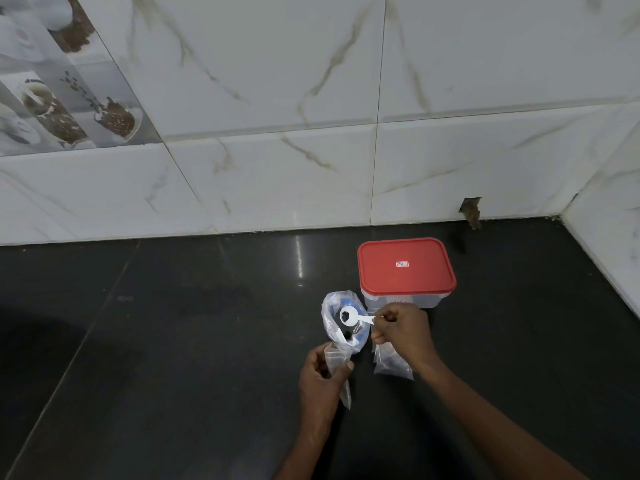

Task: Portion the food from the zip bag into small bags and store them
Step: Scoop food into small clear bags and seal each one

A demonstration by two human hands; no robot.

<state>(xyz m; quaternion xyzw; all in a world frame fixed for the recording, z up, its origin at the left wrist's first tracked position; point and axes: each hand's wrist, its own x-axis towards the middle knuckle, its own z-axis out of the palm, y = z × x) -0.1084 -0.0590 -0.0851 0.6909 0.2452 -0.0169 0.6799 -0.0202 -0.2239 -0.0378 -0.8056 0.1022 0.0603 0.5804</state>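
The zip bag [341, 327] stands open on the dark table [173, 341], just in front of a red-lidded box [407, 271]. A white spoon [350, 318] hangs over its mouth with a little dark food in the bowl. The right hand [401, 332] pinches the spoon's handle, and the left hand [323, 375] has its fingers [346, 368] curled round a small bag [337, 372] just beside the zip bag. More small bags [393, 368] lie under the right wrist. The small bag's mouth looks squeezed flat, so food could spill onto the table. The limp zip bag could also topple if the spoon knocks it.
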